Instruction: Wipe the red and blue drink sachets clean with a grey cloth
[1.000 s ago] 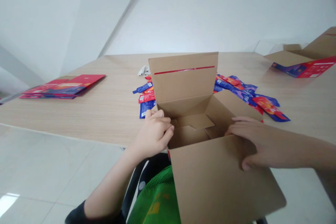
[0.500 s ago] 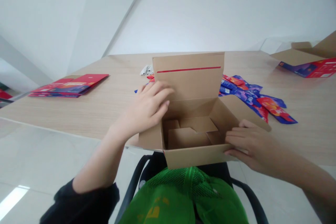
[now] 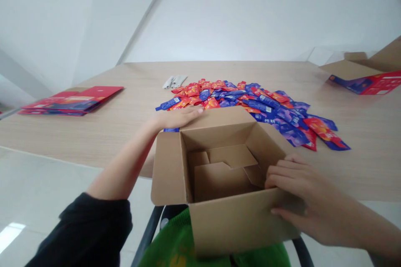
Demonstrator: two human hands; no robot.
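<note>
At the tabletop's edge (image 3: pixel 94 137), a cardboard shipping box (image 3: pixel 219 183) stands with its flaps spread, just in front of a heap of red and blue sachets (image 3: pixel 238 100). The left hand (image 3: pixel 177 117) lies open and flat on the far flap, while the right hand (image 3: pixel 300 192) grips the near corner, fingers inside and thumb outside. Holding opposite sides like this steadies the box well.
</note>
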